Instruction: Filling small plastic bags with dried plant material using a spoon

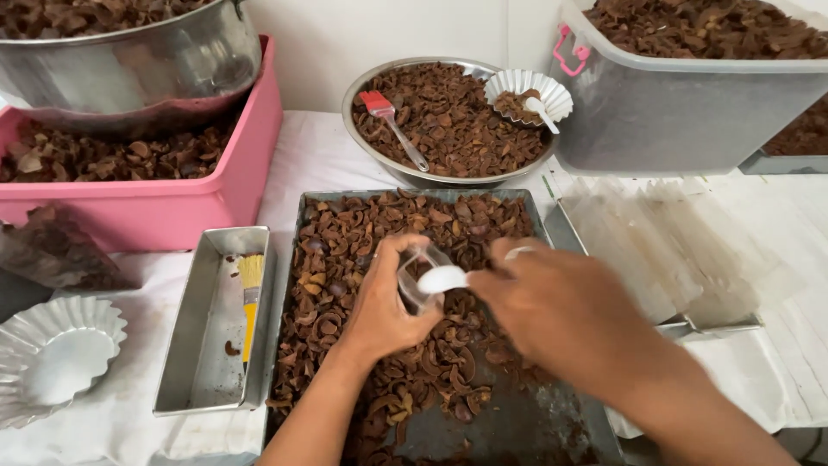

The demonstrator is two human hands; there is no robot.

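Note:
My left hand [384, 306] holds a small clear plastic cup [417, 274] tilted over a metal baking tray [552, 233]. The tray is covered with brown curled chips [345, 250]. My right hand [556, 315] grips a white plastic spoon [442, 279] whose bowl sits at the cup's mouth. Both hands hover above the middle of the tray, close together.
A narrow metal pan [203, 345] with a yellow brush [251, 298] lies left of the tray. Behind stand a round metal bowl [358, 91] of chips with a red brush [392, 121] and a fluted white mould [552, 91], a pink tub [216, 194], a grey bin [673, 112]. Stacked clear cups [681, 250] lie right.

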